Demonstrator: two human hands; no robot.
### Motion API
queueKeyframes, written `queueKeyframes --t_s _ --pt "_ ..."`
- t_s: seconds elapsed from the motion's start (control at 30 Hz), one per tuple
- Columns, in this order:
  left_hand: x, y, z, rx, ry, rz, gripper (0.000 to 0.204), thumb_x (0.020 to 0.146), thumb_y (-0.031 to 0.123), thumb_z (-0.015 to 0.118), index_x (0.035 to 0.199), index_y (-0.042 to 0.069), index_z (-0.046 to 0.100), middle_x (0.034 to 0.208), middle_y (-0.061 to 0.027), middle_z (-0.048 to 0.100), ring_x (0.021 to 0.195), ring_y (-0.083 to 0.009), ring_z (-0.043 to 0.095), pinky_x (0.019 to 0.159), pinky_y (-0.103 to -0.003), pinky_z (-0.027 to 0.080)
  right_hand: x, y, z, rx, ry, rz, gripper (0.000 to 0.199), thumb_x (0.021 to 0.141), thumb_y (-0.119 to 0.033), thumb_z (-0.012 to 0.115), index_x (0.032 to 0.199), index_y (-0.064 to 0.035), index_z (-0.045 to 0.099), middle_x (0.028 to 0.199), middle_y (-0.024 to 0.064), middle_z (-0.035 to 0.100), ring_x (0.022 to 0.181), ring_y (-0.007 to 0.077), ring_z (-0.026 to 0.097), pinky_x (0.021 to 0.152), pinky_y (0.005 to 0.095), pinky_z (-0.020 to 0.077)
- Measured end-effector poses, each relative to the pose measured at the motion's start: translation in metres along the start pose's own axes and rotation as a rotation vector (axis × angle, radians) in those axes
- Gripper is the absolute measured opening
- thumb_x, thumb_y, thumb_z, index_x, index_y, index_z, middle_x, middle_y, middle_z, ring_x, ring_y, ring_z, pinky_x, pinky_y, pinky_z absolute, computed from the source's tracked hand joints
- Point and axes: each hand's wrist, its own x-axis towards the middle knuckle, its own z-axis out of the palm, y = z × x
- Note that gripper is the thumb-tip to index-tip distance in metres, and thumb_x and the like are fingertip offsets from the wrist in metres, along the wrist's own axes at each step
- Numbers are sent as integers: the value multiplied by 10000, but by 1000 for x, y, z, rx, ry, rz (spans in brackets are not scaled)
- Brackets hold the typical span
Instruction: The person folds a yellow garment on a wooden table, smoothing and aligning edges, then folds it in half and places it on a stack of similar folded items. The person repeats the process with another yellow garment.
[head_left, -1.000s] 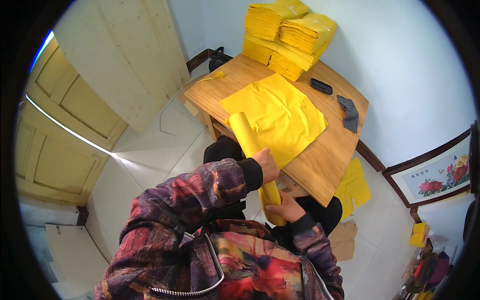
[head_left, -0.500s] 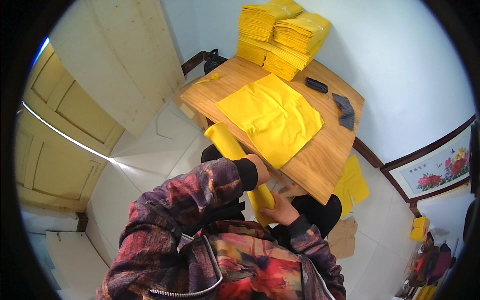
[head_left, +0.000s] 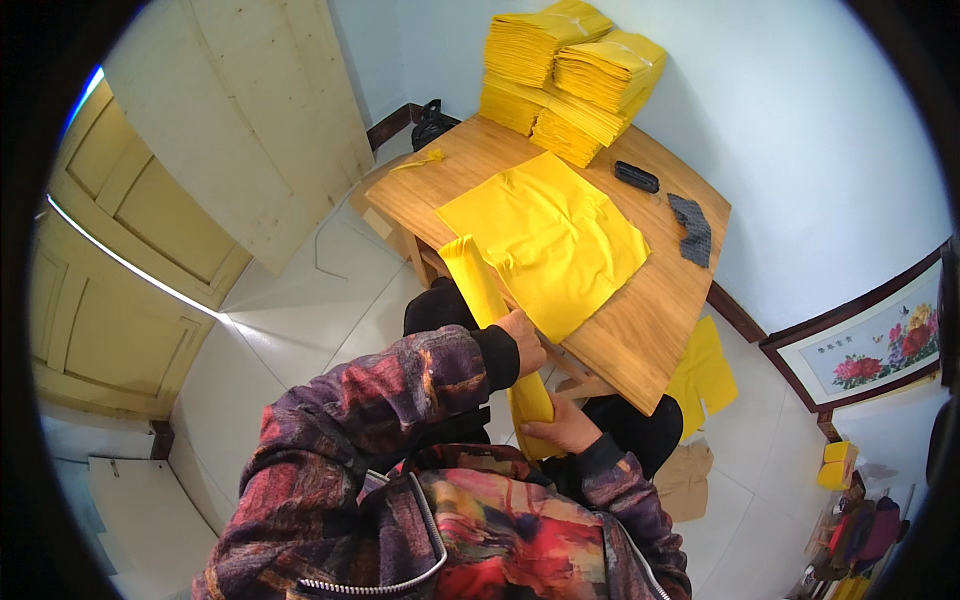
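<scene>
A long folded strip of yellow cloth [head_left: 474,283] slants across my lap, its far end over the table's near edge. My left hand [head_left: 523,342] is closed around its middle. Lower down, my right hand [head_left: 568,428] grips the near end, with the thumb lying across the cloth. Beyond my hands, a creased yellow cloth sheet [head_left: 560,245] lies spread on the wooden table [head_left: 640,345], with one corner at the near edge. The strip's far end lies beside the sheet's left side; whether they touch I cannot tell.
Tall stacks of folded yellow cloth [head_left: 605,72] stand at the table's back. A black case [head_left: 636,177] and a grey cloth scrap [head_left: 690,230] lie on the right. Yellow scraps [head_left: 430,159] are at the left. Another yellow cloth [head_left: 703,378] lies on the floor.
The strip's far end has swung up and to the right, toward the table. My left hand has shifted slightly with it, and my right hand keeps its grip near the bottom.
</scene>
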Motion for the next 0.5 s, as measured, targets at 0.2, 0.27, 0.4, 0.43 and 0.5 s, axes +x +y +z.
queueKeyframes --t_s 0.2,0.27,0.4,0.43,0.5 --pt "9 -6 -15 -30 -103 -39 78 808 220 647 833 165 697 862 16 708 926 -201 671 917 -377 432 -1 -5 8 -197 214 -46 433 787 -226 768 1089 10 568 876 65 652 798 178 624 716 341 507" --pt "7 -10 -21 -36 -26 -34 129 803 202 644 916 160 687 979 -9 688 1061 -212 625 1007 -417 382 -1 -5 4 15 128 -4 398 801 -205 759 1086 3 575 871 48 641 786 165 611 712 329 502" --pt "-13 -19 -22 -244 514 -42 458 762 130 636 1217 136 587 1357 -71 504 1371 -262 380 1166 -501 223 -6 -8 -6 523 78 -50 349 839 -179 750 1111 -37 584 922 -2 603 812 117 575 738 283 477" --pt "-20 -17 -18 -308 637 -108 440 741 50 622 1175 121 605 1284 -90 561 1300 -286 464 1112 -495 313 -8 -10 -9 551 86 -45 387 834 -188 758 1140 -39 573 945 2 602 840 118 574 764 281 475" --pt "-29 -17 -6 -642 956 -301 396 735 -17 595 1120 75 607 1164 -127 609 1138 -305 568 993 -433 434 -14 -17 -16 626 68 -52 465 822 -205 773 1196 -44 550 990 9 600 898 121 571 817 278 472"
